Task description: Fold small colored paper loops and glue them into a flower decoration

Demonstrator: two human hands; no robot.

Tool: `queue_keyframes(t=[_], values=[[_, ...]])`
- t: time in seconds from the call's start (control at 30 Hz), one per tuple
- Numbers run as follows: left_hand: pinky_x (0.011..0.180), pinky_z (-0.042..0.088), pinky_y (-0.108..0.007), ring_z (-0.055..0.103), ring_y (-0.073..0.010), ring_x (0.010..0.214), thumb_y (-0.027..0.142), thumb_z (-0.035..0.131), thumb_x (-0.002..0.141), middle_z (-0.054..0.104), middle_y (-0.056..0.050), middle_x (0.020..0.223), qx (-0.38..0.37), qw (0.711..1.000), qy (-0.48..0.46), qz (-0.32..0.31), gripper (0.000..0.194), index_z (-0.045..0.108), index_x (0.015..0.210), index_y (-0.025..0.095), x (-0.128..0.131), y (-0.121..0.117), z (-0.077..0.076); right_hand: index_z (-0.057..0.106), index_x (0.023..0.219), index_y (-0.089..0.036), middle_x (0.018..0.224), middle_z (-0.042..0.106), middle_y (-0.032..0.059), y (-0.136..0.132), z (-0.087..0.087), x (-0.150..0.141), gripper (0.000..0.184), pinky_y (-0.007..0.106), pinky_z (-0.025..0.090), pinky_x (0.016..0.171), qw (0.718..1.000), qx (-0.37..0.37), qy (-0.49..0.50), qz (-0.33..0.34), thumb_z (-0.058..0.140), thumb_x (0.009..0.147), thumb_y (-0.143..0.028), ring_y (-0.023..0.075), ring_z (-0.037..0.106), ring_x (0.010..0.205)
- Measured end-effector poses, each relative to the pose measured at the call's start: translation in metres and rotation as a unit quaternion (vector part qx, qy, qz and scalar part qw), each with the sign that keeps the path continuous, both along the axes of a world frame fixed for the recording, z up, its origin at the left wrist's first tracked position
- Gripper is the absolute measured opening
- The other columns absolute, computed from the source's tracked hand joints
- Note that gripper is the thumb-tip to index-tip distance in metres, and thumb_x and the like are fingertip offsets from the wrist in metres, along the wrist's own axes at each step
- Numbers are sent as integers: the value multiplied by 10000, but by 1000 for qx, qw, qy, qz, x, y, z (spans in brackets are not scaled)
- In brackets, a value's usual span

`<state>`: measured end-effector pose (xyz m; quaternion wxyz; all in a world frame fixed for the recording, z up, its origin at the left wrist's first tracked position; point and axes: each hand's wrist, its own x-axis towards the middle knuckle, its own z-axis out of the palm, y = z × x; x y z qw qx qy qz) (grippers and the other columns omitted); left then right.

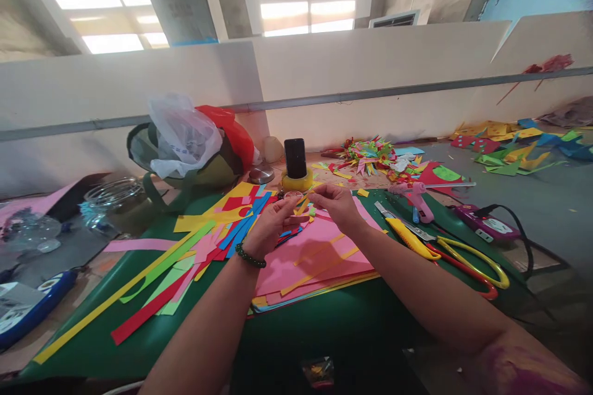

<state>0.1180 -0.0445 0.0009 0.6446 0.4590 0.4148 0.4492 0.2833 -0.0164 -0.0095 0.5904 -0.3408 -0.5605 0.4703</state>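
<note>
My left hand, with a dark green bead bracelet at the wrist, is raised over the stacked pink paper sheets. Its thumb and forefinger are closed by a small clear round item; whatever lies between them is too small to make out. Close by on the right, my right hand pinches what looks like a thin yellow paper strip between thumb and forefinger. Loose yellow strips lie across the pink sheets beneath both hands.
Coloured paper strips spread leftward. Behind the hands, a phone leans upright at a yellow tape roll. To the right are a yellow utility knife, scissors and a pink glue gun. A bag stands back left.
</note>
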Motion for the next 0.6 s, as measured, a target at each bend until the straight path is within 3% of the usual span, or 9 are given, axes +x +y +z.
queue_keyframes(t=[0.1,0.23,0.6], values=[[723,556,-287,740,-213,794,501,637,846,755,-96,843,-31,999,-24,-1,361,671,903,146,-2,2,3,639,630,-175,569,585,-27,2,1,2,323,259,403,531,1000,-10,12,3,812,553,-437,81,443,516],[780,552,-295,735,-202,823,349,695,836,751,-79,823,-44,999,-22,-16,204,647,873,154,-5,3,1,634,641,-179,576,585,-26,3,0,4,341,268,426,555,1000,-7,6,3,816,559,-455,92,467,538],[782,539,-302,731,-187,804,281,725,802,745,-71,913,-54,998,-21,-27,175,614,878,170,-5,2,1,635,657,-184,584,585,-34,3,2,5,347,271,454,579,1000,4,12,19,828,556,-454,95,496,552]])
